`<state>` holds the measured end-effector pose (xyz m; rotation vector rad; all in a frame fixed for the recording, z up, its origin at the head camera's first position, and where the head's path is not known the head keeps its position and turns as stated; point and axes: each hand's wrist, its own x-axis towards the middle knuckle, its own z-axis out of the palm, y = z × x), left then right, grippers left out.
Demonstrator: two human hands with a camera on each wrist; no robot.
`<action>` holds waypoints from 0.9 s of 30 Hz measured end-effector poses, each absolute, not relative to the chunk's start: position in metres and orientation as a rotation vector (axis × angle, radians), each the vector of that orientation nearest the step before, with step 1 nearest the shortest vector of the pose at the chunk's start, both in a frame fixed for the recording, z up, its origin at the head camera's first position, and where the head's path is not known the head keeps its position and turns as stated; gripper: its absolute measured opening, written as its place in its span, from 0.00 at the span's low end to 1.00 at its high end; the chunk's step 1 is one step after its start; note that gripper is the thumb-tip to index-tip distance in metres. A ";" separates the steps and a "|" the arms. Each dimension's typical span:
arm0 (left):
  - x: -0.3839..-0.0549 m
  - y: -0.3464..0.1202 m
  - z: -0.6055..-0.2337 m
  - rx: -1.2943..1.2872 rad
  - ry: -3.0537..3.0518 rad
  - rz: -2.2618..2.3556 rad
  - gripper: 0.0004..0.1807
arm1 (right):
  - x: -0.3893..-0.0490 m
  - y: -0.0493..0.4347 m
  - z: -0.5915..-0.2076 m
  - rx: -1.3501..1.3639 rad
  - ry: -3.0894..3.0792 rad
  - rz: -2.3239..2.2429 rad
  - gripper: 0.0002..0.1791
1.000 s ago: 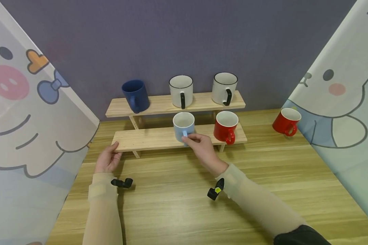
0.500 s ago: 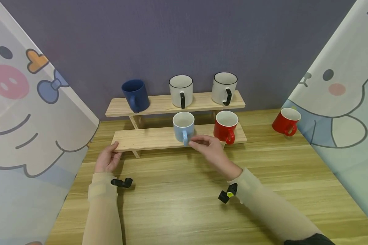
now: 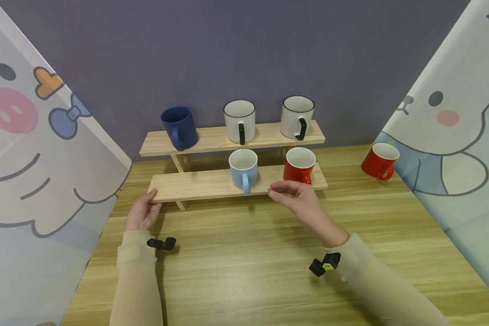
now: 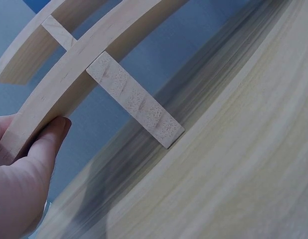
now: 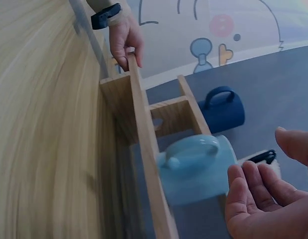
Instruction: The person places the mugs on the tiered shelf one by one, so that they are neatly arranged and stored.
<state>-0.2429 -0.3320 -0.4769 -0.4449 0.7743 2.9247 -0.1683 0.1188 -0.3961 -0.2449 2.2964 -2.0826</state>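
Observation:
My left hand (image 3: 144,212) grips the left end of the lower shelf board (image 3: 187,185), thumb and fingers on either side of the wood, as the left wrist view also shows. On that board stands a light blue mug (image 3: 243,170), upright, its handle facing me. To its right is a red mug (image 3: 298,164), its lower part partly hidden by my right hand (image 3: 299,199). That hand hovers in front of the board between the two mugs and holds nothing. In the right wrist view its thumb and fingers (image 5: 251,186) are apart, the fingers loosely bent, beside the light blue mug (image 5: 191,172).
On the upper shelf board (image 3: 212,139) stand a dark blue mug (image 3: 180,129) and two white mugs with black handles, one in the middle (image 3: 239,122) and one on the right (image 3: 296,118). Another red mug (image 3: 380,161) is on the table at the right. A dark wall rises behind.
My right hand has let go of the light blue mug's handle and drawn away to the right. The mug stays on the lower board. My left hand has kept its grip.

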 end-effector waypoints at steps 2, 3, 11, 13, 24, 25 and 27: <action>-0.243 -0.333 -0.477 -0.446 0.766 2.918 0.42 | -0.166 0.124 -0.393 -0.250 2.288 -2.097 0.17; -0.243 -0.333 -0.477 -0.446 0.762 2.916 0.42 | -0.164 0.127 -0.392 -0.250 2.286 -2.106 0.18; -0.243 -0.333 -0.477 -0.456 0.763 2.911 0.42 | -0.157 0.153 -0.381 -0.307 2.322 -2.096 0.17; -0.243 -0.333 -0.477 -0.455 0.754 2.914 0.41 | -0.155 0.162 -0.378 -0.329 2.339 -2.087 0.16; -0.243 -0.334 -0.477 -0.484 0.755 2.912 0.39 | -0.153 0.209 -0.370 -0.338 2.412 -2.142 0.16; -0.243 -0.334 -0.477 -0.483 0.756 2.912 0.39 | -0.152 0.214 -0.370 -0.335 2.411 -2.156 0.16; -0.243 -0.334 -0.476 -0.483 0.753 2.912 0.39 | -0.152 0.224 -0.370 -0.322 2.397 -2.197 0.15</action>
